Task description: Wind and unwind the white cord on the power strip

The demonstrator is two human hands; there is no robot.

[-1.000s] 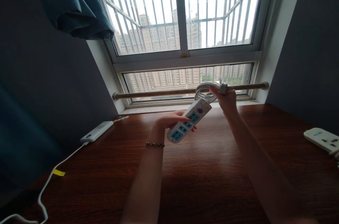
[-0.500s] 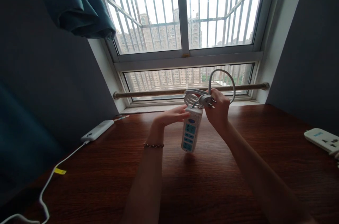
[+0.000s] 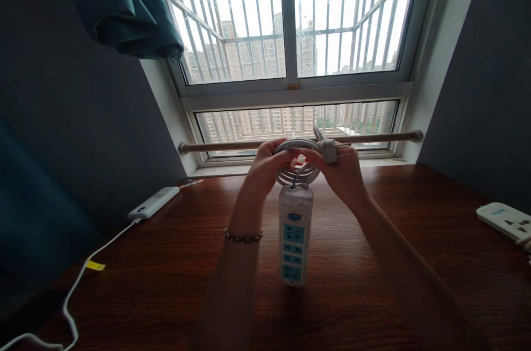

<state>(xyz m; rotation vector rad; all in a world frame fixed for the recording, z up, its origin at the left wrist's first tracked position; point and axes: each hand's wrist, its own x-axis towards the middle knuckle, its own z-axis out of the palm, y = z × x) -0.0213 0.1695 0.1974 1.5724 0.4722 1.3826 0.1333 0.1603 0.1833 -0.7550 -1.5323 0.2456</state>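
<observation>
A white power strip [image 3: 293, 233] with blue sockets hangs upright above the dark wooden desk [image 3: 352, 279], its lower end close to the desktop. Its grey cable is wound into a coil [image 3: 297, 165] just above it. My left hand [image 3: 265, 165] grips the left side of the coil. My right hand [image 3: 342, 174] holds the right side, with the plug [image 3: 329, 150] sticking up at its fingers. A beaded bracelet sits on my left wrist.
A white power bank [image 3: 152, 202] with a white cable [image 3: 74, 290] lies at the desk's left back. Another white power strip [image 3: 504, 220] rests at the right edge. A rod [image 3: 224, 145] spans the window behind the desk, and a teal curtain [image 3: 120, 2] hangs top left.
The power strip swung from tilted in my left hand to hanging straight down. My left hand moved up onto the cable coil, and the loose loop was drawn into the coil.
</observation>
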